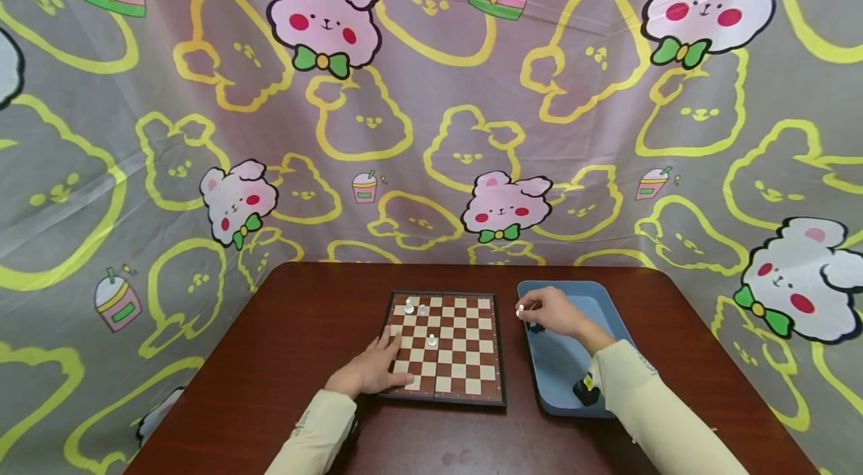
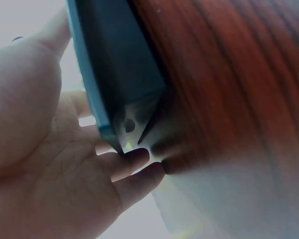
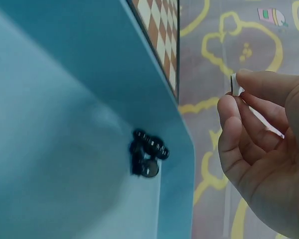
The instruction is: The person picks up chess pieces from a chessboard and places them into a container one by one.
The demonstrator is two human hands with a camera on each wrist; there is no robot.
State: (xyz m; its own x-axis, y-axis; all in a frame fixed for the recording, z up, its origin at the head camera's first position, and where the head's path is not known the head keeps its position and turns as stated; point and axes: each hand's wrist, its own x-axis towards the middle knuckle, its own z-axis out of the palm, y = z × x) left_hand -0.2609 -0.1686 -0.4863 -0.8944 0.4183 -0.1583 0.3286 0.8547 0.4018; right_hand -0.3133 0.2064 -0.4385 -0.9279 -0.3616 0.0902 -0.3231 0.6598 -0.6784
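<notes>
The chessboard (image 1: pixel 465 348) lies on the table with a few white chess pieces on it, one a white chess piece (image 1: pixel 431 341) near its middle. My left hand (image 1: pixel 374 368) rests at the board's left edge, fingers spread over the squares; in the left wrist view its fingers (image 2: pixel 139 181) lie beside the dark board edge. Between thumb and fingertips, my right hand (image 1: pixel 553 310) pinches a small white chess piece (image 1: pixel 520 311) over the left rim of the blue tray. The right wrist view shows that piece (image 3: pixel 235 85) partly covered by the fingers.
Right of the board stands the blue tray (image 1: pixel 562 374), with several black chess pieces (image 3: pixel 148 152) in its far left corner. A black object with a yellow mark (image 1: pixel 586 389) sits at its near end, beside the right sleeve. A patterned curtain (image 1: pixel 431 123) hangs behind the table.
</notes>
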